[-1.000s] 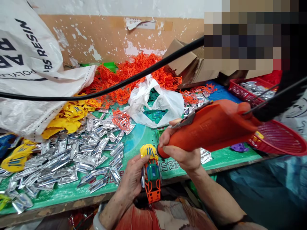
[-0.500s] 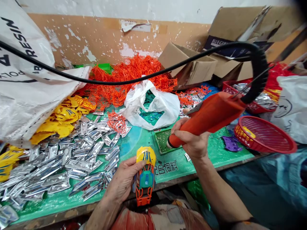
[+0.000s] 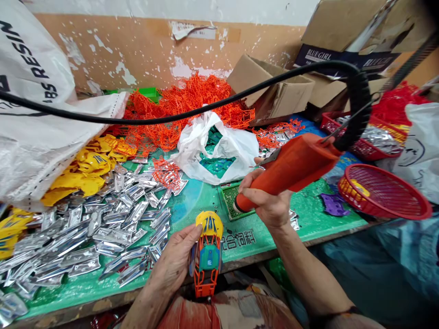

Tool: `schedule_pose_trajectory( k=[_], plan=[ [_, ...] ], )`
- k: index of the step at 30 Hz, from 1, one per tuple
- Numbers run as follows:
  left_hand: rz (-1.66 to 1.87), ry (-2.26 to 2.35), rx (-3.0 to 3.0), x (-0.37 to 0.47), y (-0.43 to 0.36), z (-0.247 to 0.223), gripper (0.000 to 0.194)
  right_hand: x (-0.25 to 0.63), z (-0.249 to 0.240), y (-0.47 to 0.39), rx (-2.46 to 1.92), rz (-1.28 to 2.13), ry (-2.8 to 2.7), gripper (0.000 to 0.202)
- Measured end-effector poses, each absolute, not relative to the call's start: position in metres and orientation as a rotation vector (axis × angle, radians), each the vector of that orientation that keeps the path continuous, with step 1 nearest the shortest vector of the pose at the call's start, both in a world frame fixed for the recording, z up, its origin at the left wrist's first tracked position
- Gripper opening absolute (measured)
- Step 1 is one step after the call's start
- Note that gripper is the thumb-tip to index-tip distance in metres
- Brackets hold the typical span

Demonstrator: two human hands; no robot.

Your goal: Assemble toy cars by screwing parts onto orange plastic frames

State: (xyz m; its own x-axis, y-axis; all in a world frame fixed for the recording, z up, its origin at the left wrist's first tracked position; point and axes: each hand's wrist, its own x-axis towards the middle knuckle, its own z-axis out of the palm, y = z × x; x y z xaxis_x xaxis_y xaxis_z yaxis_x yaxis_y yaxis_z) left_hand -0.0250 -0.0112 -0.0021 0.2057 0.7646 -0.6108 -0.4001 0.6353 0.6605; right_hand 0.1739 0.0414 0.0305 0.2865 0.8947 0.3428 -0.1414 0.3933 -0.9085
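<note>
My left hand (image 3: 176,256) grips a toy car (image 3: 209,258) by its left side, above the table's front edge. The car has a yellow hood, an orange frame and a green roof piece, with the yellow end pointing away from me. In my right hand (image 3: 272,205) is an orange electric screwdriver (image 3: 295,162), fingers wrapped round its lower body. Its nose slants down to the left, over a small green tray (image 3: 225,206) of tiny parts, probably screws. Whether the bit touches them is not visible. A black cable (image 3: 178,119) leaves the tool's top and crosses the view leftwards.
Silver parts (image 3: 116,235) and yellow parts (image 3: 87,167) cover the left side. A white bag (image 3: 187,157) of green pieces stands mid-table before piled orange frames (image 3: 197,93). A red basket (image 3: 387,194), purple part (image 3: 332,204) and cardboard boxes (image 3: 291,98) are at right.
My right hand and the screwdriver have shifted slightly left. My left thumb has slid back to the edge of the yellow hood; the car stays nearly in place.
</note>
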Motion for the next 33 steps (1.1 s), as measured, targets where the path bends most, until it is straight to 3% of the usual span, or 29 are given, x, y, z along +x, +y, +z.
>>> schedule_pose_trajectory(
  k=[28, 33],
  plan=[
    [0.826, 1.043, 0.395, -0.025, -0.014, -0.004, 0.03, 0.171, 0.052, 0.04, -0.906, 0.756, -1.04, 0.009],
    [0.848, 0.984, 0.422, -0.021, -0.014, -0.007, 0.025, 0.17, 0.072, 0.032, -0.779, 0.899, -0.951, 0.027]
  ],
)
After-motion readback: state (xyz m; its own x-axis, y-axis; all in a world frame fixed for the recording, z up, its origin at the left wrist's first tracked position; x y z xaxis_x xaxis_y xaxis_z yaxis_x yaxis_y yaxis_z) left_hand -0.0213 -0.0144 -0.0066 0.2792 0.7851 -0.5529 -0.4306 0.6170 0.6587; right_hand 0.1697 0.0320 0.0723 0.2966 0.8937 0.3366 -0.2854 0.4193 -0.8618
